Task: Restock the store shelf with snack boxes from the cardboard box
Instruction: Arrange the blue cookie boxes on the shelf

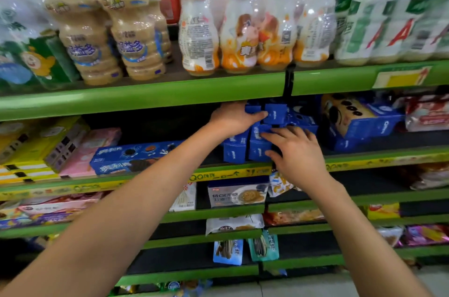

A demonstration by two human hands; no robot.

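Note:
Several small blue snack boxes (257, 148) stand stacked on the second green shelf (230, 171), in the middle. My left hand (233, 118) reaches under the upper shelf and grips a blue box (275, 113) on top of the stack, thumb along its front. My right hand (296, 151) lies with straight, spread fingers against the front of the lower blue boxes. More blue boxes (359, 126) lie tilted to the right on the same shelf. The cardboard box is out of view.
Long blue biscuit boxes (131, 158), pink and yellow boxes (31, 151) fill the shelf's left part. Bottled drink packs (240, 31) stand on the upper shelf (170, 92). Lower shelves hold snack bags and a biscuit box (237, 193).

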